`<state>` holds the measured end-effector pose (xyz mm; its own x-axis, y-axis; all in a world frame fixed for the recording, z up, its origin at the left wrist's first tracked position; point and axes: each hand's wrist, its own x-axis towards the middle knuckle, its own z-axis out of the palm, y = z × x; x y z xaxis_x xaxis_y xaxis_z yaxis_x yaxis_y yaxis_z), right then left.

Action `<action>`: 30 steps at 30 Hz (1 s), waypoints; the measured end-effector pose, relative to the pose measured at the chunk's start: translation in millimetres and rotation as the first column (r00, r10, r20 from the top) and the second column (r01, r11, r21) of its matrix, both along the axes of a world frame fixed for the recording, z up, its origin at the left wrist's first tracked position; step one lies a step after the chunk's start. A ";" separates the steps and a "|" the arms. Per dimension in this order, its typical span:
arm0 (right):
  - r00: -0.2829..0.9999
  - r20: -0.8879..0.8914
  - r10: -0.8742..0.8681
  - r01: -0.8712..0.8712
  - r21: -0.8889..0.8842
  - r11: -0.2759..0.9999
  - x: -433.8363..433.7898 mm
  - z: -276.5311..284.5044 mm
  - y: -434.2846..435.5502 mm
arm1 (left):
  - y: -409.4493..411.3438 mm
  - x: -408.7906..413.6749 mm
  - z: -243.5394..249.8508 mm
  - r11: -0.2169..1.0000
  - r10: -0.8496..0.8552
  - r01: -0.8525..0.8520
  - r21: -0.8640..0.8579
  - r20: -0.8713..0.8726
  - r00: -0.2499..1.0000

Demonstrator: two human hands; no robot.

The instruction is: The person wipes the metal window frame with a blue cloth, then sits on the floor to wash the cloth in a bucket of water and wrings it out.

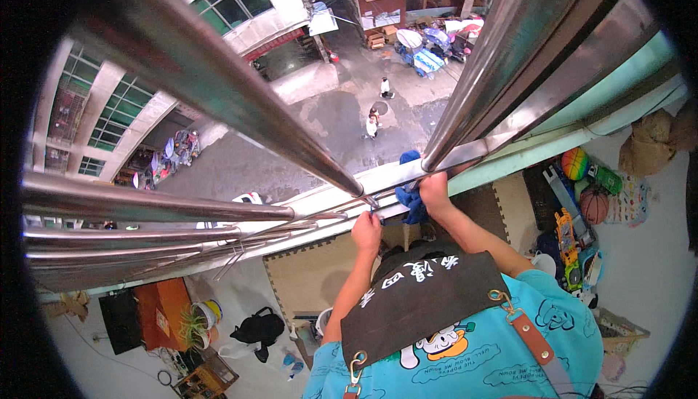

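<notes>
My right hand (436,194) grips a blue cloth (415,206) at the foot of a thick upright metal bar (463,82). The cloth is bunched on both sides of the horizontal metal rail (406,176), and part of it is hidden behind the rail and my hand. To the left, my left hand (366,230) has its fingers curled closed just below the end of another metal bar (283,134). A thin blue strip, apparently the cloth's edge, runs from these fingers toward the bunched part. I wear a dark apron (425,295) over a turquoise printed shirt (463,361).
More metal bars (158,200) fan out at left over a street (349,126) far below, where several people walk. Indoors, a basketball (594,206) and toys (568,241) lie at right. A black bag (259,327) and potted plant (192,325) stand at lower left.
</notes>
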<state>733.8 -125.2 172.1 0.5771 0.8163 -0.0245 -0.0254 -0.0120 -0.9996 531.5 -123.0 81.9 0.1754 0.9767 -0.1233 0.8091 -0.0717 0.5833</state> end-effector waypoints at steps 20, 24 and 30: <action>0.032 0.590 0.807 -0.861 -0.394 0.322 -25.0 -8.7 113.3 | -42.1 -36.0 11.5 0.996 0.086 -0.086 -0.015 -0.001 0.996; -0.033 0.654 0.756 -0.774 -0.495 0.395 -20.5 -8.6 114.1 | -40.6 -27.7 20.6 0.995 0.086 -0.083 -0.059 0.052 0.995; 0.047 0.633 0.772 -0.629 -0.582 0.515 -7.4 -25.6 104.0 | -31.0 -20.6 18.1 1.000 0.010 -0.008 -0.026 0.085 0.996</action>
